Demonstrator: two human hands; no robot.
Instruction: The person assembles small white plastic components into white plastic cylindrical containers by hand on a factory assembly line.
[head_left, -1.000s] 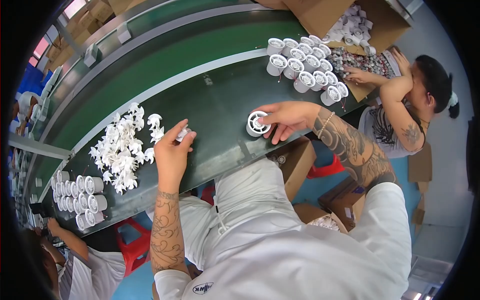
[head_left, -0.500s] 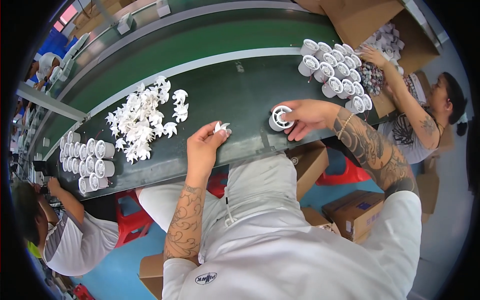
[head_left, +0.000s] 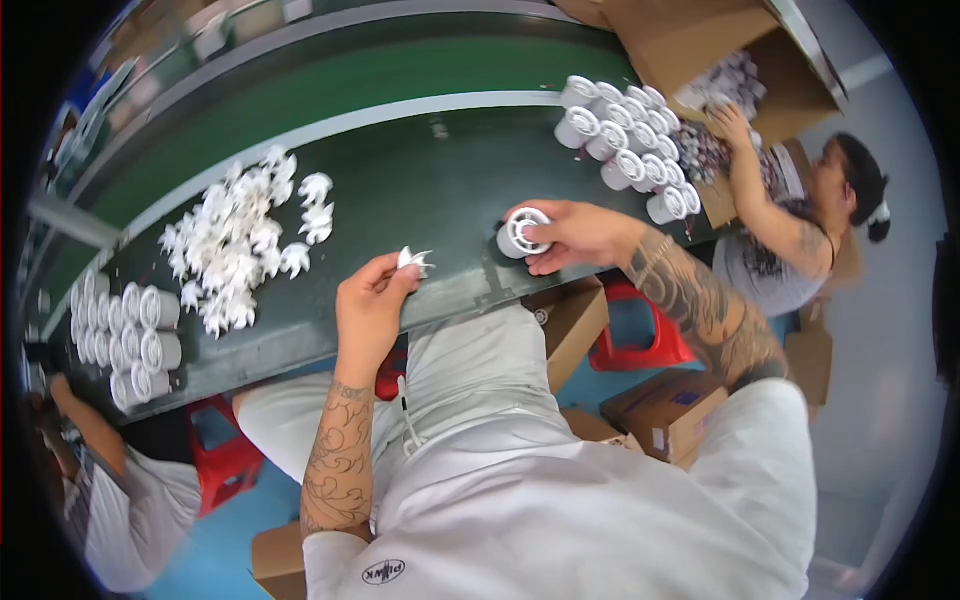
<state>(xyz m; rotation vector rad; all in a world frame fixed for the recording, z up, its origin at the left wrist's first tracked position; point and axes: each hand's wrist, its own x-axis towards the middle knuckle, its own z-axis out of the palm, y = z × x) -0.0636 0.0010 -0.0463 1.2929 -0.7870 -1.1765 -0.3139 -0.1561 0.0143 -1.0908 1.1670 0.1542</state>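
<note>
The left hand (head_left: 370, 308) pinches a white rotor (head_left: 412, 263) between thumb and fingertips; the right hand (head_left: 578, 238) clasps a white housing (head_left: 520, 234), thumb on its ribbed face, over the counter (head_left: 430, 190). Left of them lies a rotor pile (head_left: 235, 240), then a housing cluster (head_left: 128, 335); another cluster (head_left: 625, 130) stands to the right. Beyond it, an open carton (head_left: 690, 38) holds white parts (head_left: 735, 80). Compared with a second ago, the left hand is farther from the pile and nearer the housing; a co-worker's hand (head_left: 732, 128) now reaches to the carton's mouth.
</note>
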